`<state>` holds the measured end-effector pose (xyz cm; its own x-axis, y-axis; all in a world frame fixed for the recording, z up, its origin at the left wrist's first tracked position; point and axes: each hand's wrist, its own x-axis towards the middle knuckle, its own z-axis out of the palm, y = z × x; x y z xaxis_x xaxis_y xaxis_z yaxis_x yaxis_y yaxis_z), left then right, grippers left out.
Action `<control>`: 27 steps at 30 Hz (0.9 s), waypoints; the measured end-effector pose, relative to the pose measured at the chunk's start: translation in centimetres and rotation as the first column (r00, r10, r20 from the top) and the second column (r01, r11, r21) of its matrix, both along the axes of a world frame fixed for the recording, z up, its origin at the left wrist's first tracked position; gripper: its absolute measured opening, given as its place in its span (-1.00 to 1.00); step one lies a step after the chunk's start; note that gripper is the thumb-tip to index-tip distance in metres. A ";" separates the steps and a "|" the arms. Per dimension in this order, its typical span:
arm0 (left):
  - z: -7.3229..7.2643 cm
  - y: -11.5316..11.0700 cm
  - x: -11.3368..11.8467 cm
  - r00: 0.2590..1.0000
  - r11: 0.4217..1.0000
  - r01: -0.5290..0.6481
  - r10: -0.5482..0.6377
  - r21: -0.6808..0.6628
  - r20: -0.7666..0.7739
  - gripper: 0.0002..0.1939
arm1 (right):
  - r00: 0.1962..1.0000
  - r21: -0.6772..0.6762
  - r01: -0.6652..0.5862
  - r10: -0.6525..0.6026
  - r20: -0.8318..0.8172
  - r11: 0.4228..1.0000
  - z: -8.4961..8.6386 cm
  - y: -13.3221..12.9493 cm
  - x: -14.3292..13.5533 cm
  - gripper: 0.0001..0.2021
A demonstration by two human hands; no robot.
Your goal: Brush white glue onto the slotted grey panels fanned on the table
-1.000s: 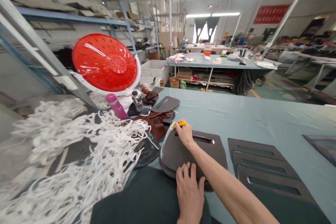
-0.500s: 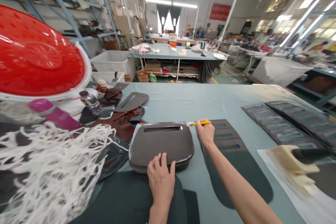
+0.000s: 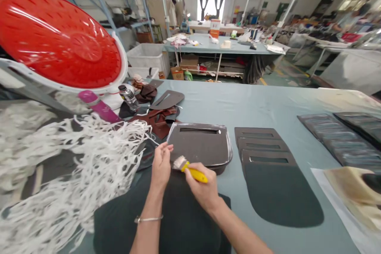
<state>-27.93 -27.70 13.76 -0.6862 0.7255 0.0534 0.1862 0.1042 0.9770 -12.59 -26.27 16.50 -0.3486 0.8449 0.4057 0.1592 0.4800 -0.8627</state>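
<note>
In my right hand (image 3: 205, 186) is a paintbrush (image 3: 196, 174) with a yellow handle. Its whitish bristles are at the near left edge of a stack of dark grey rounded panels (image 3: 199, 145). The top panel has a slot near its far side and white, wet-looking streaks along its rim. My left hand (image 3: 161, 166) is upright at the stack's left edge, fingers stretched out and holding nothing. Below both hands spreads a large dark green-black piece (image 3: 184, 214). To the right, slotted dark panels (image 3: 276, 190) lie fanned out, overlapping.
White tangled strips (image 3: 98, 158) cover the left side, beside a magenta bottle (image 3: 99, 106), a clear bottle (image 3: 127, 97) and brown scraps (image 3: 160, 121). A large red basin (image 3: 74, 43) leans at the far left. Streaked dark panels (image 3: 330, 137) and yellowish foam (image 3: 351, 186) lie at right.
My right hand has carried the brush from the stack's far right corner to its near left edge. My left hand has moved off the front of the panel to its left side. The view has shifted.
</note>
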 end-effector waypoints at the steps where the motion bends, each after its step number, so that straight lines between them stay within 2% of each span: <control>1: 0.1 -0.1 -1.1 1.000 0.999 0.016 -0.016 -0.030 -0.018 -0.60 | 0.997 0.005 -0.073 0.073 -0.019 0.997 -0.6 -0.3 -1.8 -0.87; 3: 0.1 -0.2 -2.5 0.988 0.983 0.061 -0.084 -0.172 -0.130 -0.64 | 0.993 0.007 -0.119 0.119 -0.020 0.993 -1.8 -0.3 -3.2 -0.86; 4: -0.1 -0.2 -2.8 0.969 0.965 0.069 -0.125 -0.252 -0.213 -0.66 | 0.995 -0.001 -0.096 0.096 -0.004 0.995 -2.3 -0.1 -2.5 -0.86; 6: -0.5 -0.2 -2.7 0.909 0.930 0.052 -0.194 -0.363 -0.368 -0.66 | 0.998 -0.025 0.011 -0.010 0.062 1.000 -3.0 0.8 1.5 -0.87; 8: -0.9 -0.2 -2.0 0.851 0.912 0.024 -0.234 -0.410 -0.470 -0.65 | 0.970 -0.021 0.188 -0.182 0.160 0.982 -2.8 2.0 7.3 -0.85; 10: -1.0 0.0 -0.9 0.803 0.888 -0.020 -0.259 -0.459 -0.537 -0.63 | 0.875 0.034 0.437 -0.434 0.217 0.899 -1.8 3.3 12.4 -0.82; 12: -0.9 0.2 0.6 0.738 0.867 -0.093 -0.270 -0.490 -0.618 -0.60 | 0.788 0.053 0.582 -0.579 0.210 0.811 -0.5 4.7 14.1 -0.80; 13: -0.8 0.4 1.4 0.697 0.861 -0.137 -0.267 -0.489 -0.665 -0.59 | 0.783 0.042 0.597 -0.594 0.184 0.801 0.0 5.3 13.4 -0.80; 14: -0.8 0.6 2.1 0.655 0.859 -0.183 -0.257 -0.479 -0.711 -0.58 | 0.808 0.023 0.574 -0.571 0.144 0.818 0.4 6.0 11.6 -0.80; 16: -0.7 0.9 3.4 0.577 0.854 -0.260 -0.237 -0.451 -0.781 -0.57 | 0.894 -0.005 0.447 -0.447 0.039 0.894 0.7 7.1 5.7 -0.81; 19: -0.9 1.2 4.3 0.512 0.835 -0.320 -0.245 -0.447 -0.823 -0.59 | 0.974 -0.005 0.215 -0.215 -0.073 0.977 -0.1 8.7 -4.1 -0.82; 21: -0.9 1.1 4.3 0.494 0.829 -0.331 -0.255 -0.451 -0.831 -0.60 | 0.989 -0.002 0.138 -0.138 -0.056 0.990 -1.2 9.6 -7.6 -0.84; 23: -1.0 1.1 4.2 0.495 0.832 -0.337 -0.242 -0.441 -0.835 -0.60 | 0.988 -0.003 0.155 -0.155 0.000 0.988 -2.3 10.5 -6.9 -0.84; 25: -1.0 1.1 4.1 0.510 0.837 -0.341 -0.217 -0.427 -0.833 -0.59 | 0.962 0.018 0.264 -0.265 0.063 0.964 -3.0 11.6 -3.0 -0.83; 27: -0.9 1.2 4.2 0.525 0.838 -0.338 -0.210 -0.428 -0.825 -0.59 | 0.888 0.077 0.438 -0.445 0.120 0.896 -2.8 12.4 1.6 -0.81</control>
